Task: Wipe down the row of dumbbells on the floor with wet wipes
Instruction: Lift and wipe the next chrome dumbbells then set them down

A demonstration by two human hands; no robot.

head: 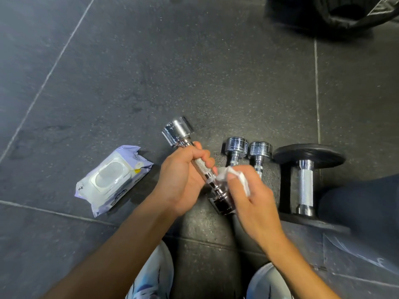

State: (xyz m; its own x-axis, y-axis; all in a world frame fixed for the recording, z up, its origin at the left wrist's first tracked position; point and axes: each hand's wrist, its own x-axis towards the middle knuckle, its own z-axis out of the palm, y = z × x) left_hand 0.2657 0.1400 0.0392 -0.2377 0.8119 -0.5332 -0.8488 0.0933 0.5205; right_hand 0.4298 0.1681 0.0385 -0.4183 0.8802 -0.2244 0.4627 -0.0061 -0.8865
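Observation:
My left hand (183, 178) grips the knurled handle of a small chrome dumbbell (178, 130), lifted above the floor and tilted with one head up-left. My right hand (254, 201) pinches a white wet wipe (241, 178) against the lower end of that handle, just above the dumbbell's lower head. Two more small chrome dumbbells (237, 146) (260, 148) lie side by side on the floor to the right. Further right lies a larger dumbbell with black plates (305, 182). A lilac pack of wet wipes (112, 180) lies on the floor to the left, lid closed.
Dark rubber floor tiles with pale seams (129, 72) stretch ahead. A black bag (336, 11) sits at the top right. My two light shoes (155, 275) (267, 281) are at the bottom, and a dark-clad knee (362, 203) covers part of the right side.

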